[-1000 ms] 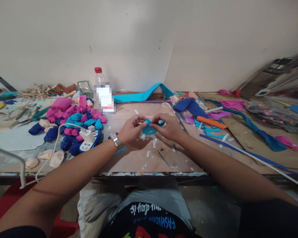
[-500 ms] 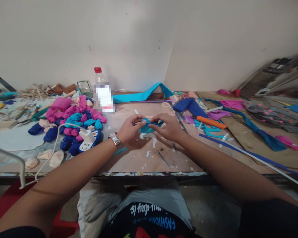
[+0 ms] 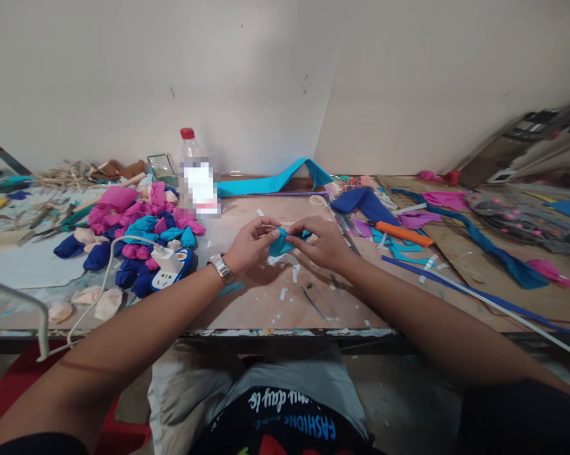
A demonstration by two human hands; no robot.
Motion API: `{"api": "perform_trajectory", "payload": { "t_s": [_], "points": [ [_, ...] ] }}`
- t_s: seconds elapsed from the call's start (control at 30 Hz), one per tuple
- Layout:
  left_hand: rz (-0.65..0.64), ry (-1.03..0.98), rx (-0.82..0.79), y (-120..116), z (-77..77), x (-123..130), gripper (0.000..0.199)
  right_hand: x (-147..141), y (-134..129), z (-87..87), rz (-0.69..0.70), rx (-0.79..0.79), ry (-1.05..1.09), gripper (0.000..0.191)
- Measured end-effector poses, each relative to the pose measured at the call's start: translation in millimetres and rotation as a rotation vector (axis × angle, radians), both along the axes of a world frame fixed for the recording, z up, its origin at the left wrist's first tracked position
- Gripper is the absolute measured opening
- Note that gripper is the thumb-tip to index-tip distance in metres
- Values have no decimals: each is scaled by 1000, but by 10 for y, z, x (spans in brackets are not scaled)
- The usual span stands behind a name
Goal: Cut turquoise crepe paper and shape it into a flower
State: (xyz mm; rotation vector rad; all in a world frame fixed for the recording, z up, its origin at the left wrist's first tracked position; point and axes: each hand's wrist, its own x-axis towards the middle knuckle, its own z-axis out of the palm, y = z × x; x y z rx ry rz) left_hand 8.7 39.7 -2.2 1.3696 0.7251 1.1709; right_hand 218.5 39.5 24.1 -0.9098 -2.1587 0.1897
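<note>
A small turquoise piece of crepe paper point(image 3: 278, 246) is pinched between both hands, just above the middle of the table. My left hand point(image 3: 253, 245), with a metal watch on its wrist, closes thumb and fingers on the piece's left side. Opposite it, my right hand point(image 3: 319, 241) grips the right side with thumb and forefinger; a bit of turquoise shows behind its fingers. The fingers hide part of the piece. White paper scraps point(image 3: 283, 294) lie on the table point(image 3: 261, 311) below the hands.
Crumpled pink, blue and turquoise bundles point(image 3: 119, 212) are heaped at left beside a power socket point(image 3: 169, 272) with a white cable. A red-capped bottle point(image 3: 187, 142) stands behind. Turquoise strip point(image 3: 261, 186) lies along the wall. An orange utility knife point(image 3: 403, 234) and coloured strips are at right.
The turquoise piece has shifted slightly and its lower part hangs in a different fold between my fingers. Both hands stay in nearly the same place, still gripping it.
</note>
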Motion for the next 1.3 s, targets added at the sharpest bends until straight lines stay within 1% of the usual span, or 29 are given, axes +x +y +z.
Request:
{"api": "perform_trajectory", "payload": {
  "t_s": [0.27, 0.37, 0.53, 0.7, 0.87, 1.03, 1.3],
  "points": [
    [-15, 78, 55, 10, -47, -13, 40, 0, -2, -16, -13, 5, -2, 20],
    [-21, 76, 45, 16, -58, -15, 41, -6, -13, -9, -3, -8, -6, 18],
    [-38, 48, 32, 10, -37, -9, 43, -7, -16, -1, -6, 9, 4, 18],
    [-44, 30, 57, 7, -33, -7, 45, -7, 1, 7, -10, 32, 16, 26],
    [-69, 56, 82, 18, -23, -27, 44, -5, 11, 16, -16, 55, 14, 31],
    [-25, 147, 98, 21, 11, -63, 39, -4, 13, 14, -13, 44, 26, 31],
    [-54, 162, 58, -21, 49, -61, 44, -7, 12, 13, -5, 59, 20, 32]
  ]
}}
